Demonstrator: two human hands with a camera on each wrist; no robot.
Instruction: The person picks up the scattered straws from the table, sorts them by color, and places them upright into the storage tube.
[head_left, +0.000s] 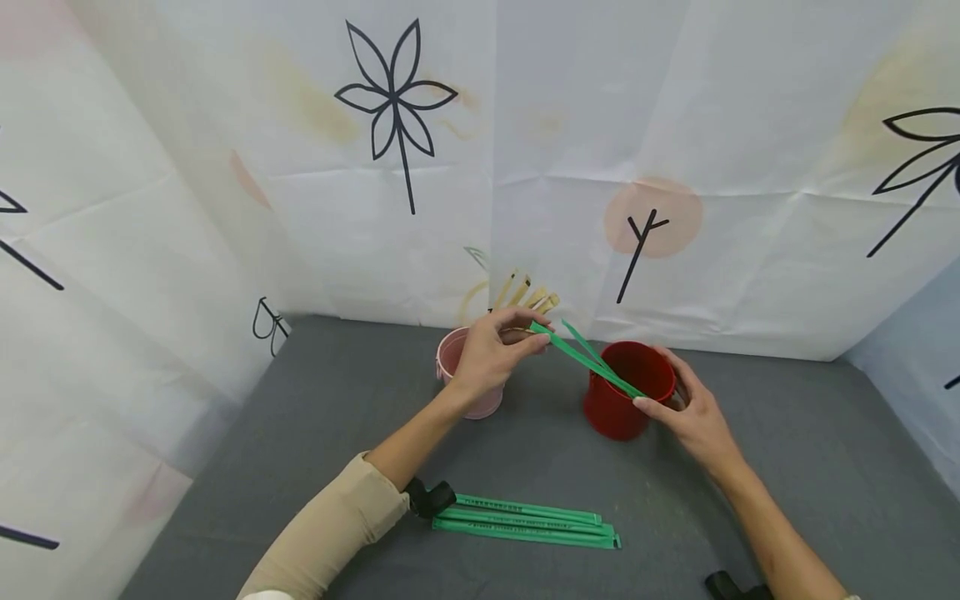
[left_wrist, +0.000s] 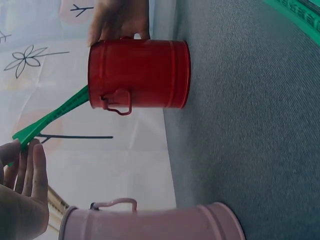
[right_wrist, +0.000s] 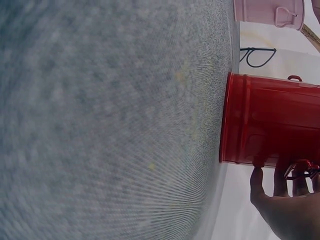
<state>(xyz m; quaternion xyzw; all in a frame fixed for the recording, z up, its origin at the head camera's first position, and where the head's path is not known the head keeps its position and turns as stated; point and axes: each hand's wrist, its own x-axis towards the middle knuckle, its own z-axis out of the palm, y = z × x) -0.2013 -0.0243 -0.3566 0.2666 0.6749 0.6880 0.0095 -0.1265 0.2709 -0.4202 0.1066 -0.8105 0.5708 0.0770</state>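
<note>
My left hand (head_left: 491,354) pinches the upper end of a green-wrapped pair of chopsticks (head_left: 581,357). A second green packet slants beside it, and the lower ends of both reach into the red bucket (head_left: 617,417). In the left wrist view my left fingers hold the green tips (left_wrist: 24,136) well outside the bucket's mouth. My right hand (head_left: 697,417) grips the red bucket from the right, thumb at the rim and fingers along the outer wall. The right wrist view shows those fingers against the red wall (right_wrist: 280,120) near its handle.
A pink bucket (head_left: 487,407), partly hidden by my left hand, stands left of the red one. Tan sticks (head_left: 536,296) rise behind that hand. Several green packets (head_left: 525,523) lie side by side on the grey cloth nearer me. A patterned white curtain (head_left: 540,125) hangs behind.
</note>
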